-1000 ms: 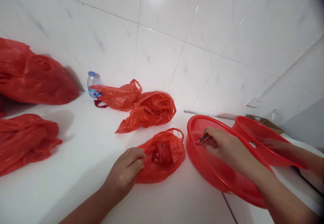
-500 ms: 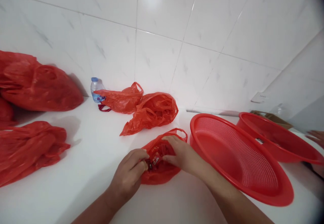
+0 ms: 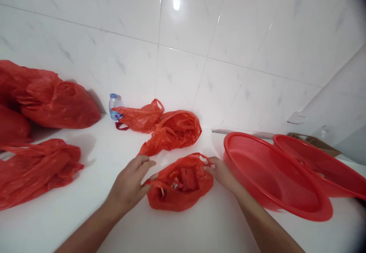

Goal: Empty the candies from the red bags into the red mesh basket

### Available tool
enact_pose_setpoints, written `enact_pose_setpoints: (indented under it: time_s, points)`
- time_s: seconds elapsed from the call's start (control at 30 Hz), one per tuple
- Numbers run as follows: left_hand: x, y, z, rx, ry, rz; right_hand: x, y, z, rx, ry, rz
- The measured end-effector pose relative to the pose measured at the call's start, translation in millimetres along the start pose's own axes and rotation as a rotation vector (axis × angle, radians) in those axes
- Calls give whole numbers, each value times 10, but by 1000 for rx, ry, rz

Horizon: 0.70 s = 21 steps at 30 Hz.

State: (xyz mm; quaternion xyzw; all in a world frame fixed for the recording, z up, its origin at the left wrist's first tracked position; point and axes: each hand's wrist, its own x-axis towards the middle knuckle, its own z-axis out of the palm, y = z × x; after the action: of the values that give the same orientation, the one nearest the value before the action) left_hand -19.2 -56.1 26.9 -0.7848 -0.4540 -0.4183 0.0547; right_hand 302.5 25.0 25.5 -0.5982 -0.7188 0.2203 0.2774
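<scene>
A red plastic bag [image 3: 177,201] sits with its mouth open on the white table in front of me. Small wrapped packets [image 3: 176,184] and a flat red packet [image 3: 188,178] show inside it; their exact kind is unclear. At the bag's left edge, my left hand [image 3: 128,184] grips the handle, the index finger held somewhat apart. My right hand [image 3: 220,173] pinches the handle on the right side. Both hands are outside the bag's mouth, which is spread between them.
Crumpled red bags [image 3: 177,131] lie behind. A blue-capped water bottle [image 3: 116,107] stands near the tiled wall. Full red bags [image 3: 65,104] and another red bag [image 3: 42,169] are at left. A red basket [image 3: 257,169] and a second red basket [image 3: 326,169] occupy the right, near a cardboard box [image 3: 314,144].
Both hands have come out of the bag's mouth and moved apart to its handles, pulling the opening wider. A person's hand at the far right edge is out of view now.
</scene>
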Motion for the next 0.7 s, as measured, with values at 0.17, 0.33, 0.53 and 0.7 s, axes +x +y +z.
enact_pose_setpoints:
  time_s: [0.17, 0.33, 0.53, 0.7]
  points:
    - [563, -86, -440, -98, -133, -447, -101, -443, -351, 363, 43, 11]
    - [1306, 150, -863, -587, 85, -557, -184, -885, -921, 647, 354, -126]
    - [1720, 487, -995, -735, 175, -448, -249, -980, -1083, 786, 408, -172]
    - [1720, 626, -922, -852, 87, -416, -329, -828, -936, 769, 351, -131]
